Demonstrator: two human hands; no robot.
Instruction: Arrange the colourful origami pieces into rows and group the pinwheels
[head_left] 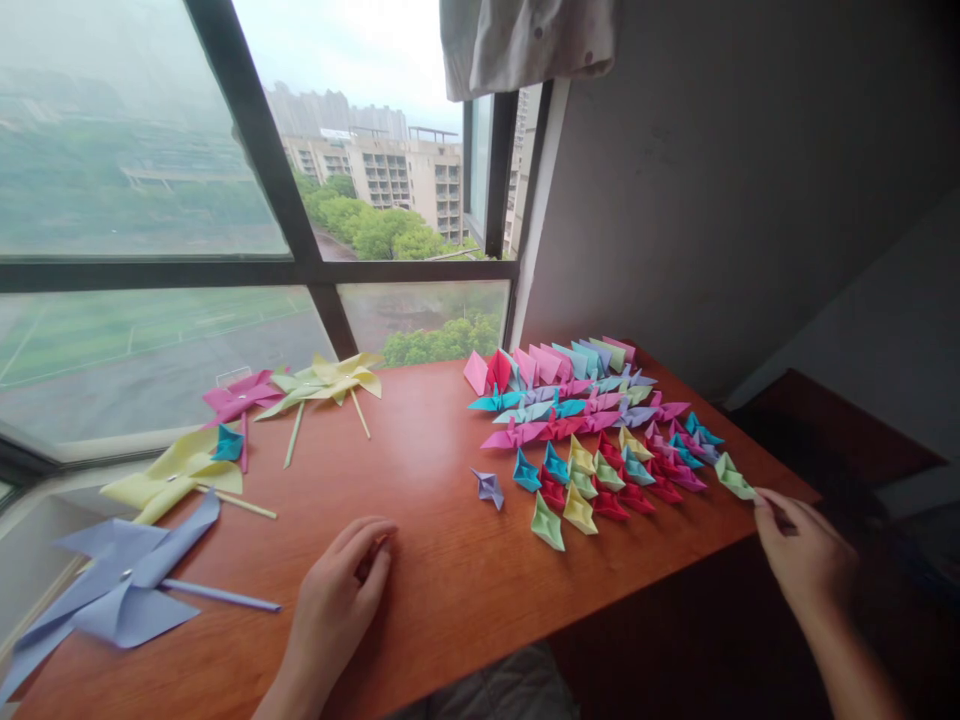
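Note:
My right hand pinches the end of a light green paper boat at the right edge of the table. My left hand rests on the tabletop with its fingers loosely curled, and nothing shows in them. A small purple folded paper piece lies by itself between my left hand and the rows. Blue, red, yellow and green paper boats stand in rows at the table's right half. Behind them are rows of paper cranes and upright folded papers.
Several paper pinwheels, among them a purple one, a yellow one and a magenta one, lie along the left side. A small blue boat sits against the yellow pinwheel. Windows border the wooden table; a grey wall stands at right.

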